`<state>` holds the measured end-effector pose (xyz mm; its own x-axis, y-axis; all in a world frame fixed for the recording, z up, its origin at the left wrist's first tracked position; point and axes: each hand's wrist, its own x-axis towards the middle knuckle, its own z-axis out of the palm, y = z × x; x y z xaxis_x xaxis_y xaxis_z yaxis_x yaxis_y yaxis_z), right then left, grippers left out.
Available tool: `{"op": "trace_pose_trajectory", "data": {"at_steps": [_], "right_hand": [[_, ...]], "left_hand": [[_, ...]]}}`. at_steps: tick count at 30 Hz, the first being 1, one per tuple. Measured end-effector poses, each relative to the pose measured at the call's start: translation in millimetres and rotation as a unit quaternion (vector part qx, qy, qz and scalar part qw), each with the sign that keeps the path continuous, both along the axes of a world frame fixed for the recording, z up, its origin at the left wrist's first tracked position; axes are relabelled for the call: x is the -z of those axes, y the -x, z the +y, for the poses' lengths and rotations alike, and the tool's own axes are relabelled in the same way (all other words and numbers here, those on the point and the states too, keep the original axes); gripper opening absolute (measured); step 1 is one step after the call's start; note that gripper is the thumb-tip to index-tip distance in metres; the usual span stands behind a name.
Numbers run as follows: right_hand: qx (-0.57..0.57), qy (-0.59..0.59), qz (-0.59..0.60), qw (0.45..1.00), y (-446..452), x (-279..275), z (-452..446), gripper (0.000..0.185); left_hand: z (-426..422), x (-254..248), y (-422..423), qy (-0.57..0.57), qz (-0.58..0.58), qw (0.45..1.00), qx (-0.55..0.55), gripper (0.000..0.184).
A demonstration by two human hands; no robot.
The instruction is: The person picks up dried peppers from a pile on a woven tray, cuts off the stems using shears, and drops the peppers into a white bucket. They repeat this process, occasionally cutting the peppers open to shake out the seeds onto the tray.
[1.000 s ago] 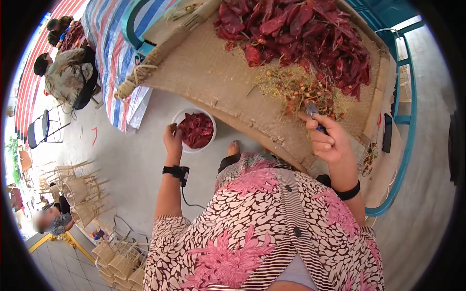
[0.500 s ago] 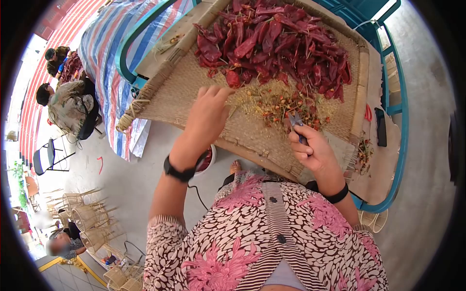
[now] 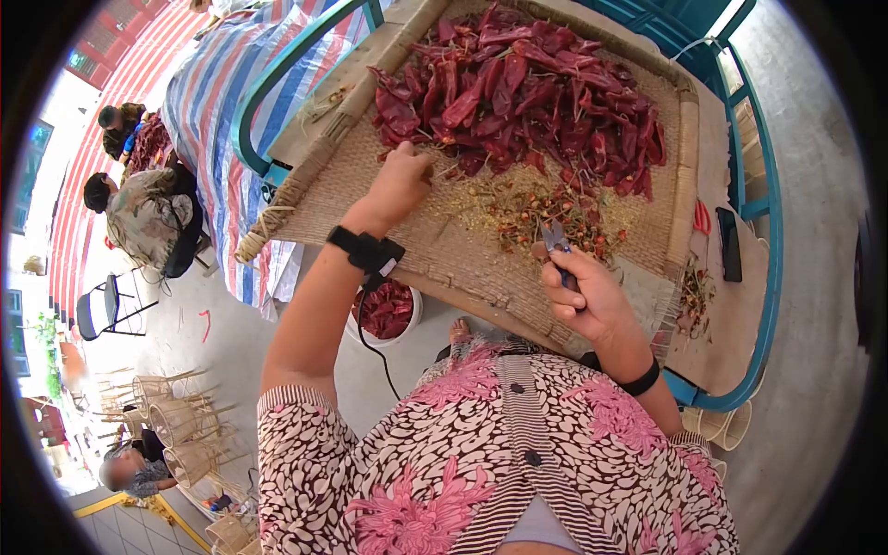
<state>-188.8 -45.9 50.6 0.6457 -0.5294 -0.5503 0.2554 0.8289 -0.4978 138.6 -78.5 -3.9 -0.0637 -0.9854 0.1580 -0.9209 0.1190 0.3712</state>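
Grey floor below, and a woven tray [image 3: 342, 185] fills the upper middle of the frame. Right of centre, the right hand [image 3: 592, 296] has its fingers closed round the clippers [image 3: 557, 239], long axis running steeply, blades pointing up and slightly left over stem scraps [image 3: 541, 215]. Left of that, the left hand [image 3: 400, 188] bunches its fingers by the heap of red chillies [image 3: 527, 88], top centre; whether it grips one, I cannot tell. Below it, a white bucket [image 3: 415, 319] holds more.

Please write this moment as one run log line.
left hand: over tray, by pepper pile | right hand: holding clippers | bucket: peppers inside
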Motion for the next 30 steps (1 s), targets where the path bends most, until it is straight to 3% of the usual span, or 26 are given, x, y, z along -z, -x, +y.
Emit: {"op": "trace_pose_trajectory", "data": {"at_steps": [3, 8, 14, 20, 26, 27, 30], "right_hand": [[0.001, 0.010, -0.006, 1.000, 1, 1, 0, 0.021], [0.008, 0.017, 0.014, 1.000, 0, -1, 1, 0.020], [0.002, 0.048, 0.053, 0.997, -8, -7, 5, 0.019], [-0.001, 0.050, 0.065, 0.997, -11, -8, 5, 0.019], [0.033, 0.079, 0.090, 0.992, -13, -11, 6, 0.014], [0.031, 0.088, 0.087, 0.992, -13, -11, 5, 0.013], [0.028, 0.100, 0.093, 0.990, -10, -7, 2, 0.012]], "left_hand": [[15, -11, 1, 0.011, 0.183, 0.982, -0.043, 0.016], [50, -45, 17, -0.049, 0.456, 0.876, -0.149, 0.026], [93, -71, 44, -0.012, 0.615, 0.781, -0.108, 0.040], [131, -84, 53, 0.017, 0.691, 0.718, -0.085, 0.038], [182, -67, 40, 0.034, 0.686, 0.709, -0.162, 0.032], [193, -62, 36, 0.034, 0.680, 0.710, -0.179, 0.030], [224, -31, 13, -0.002, 0.572, 0.785, -0.239, 0.029]]}}
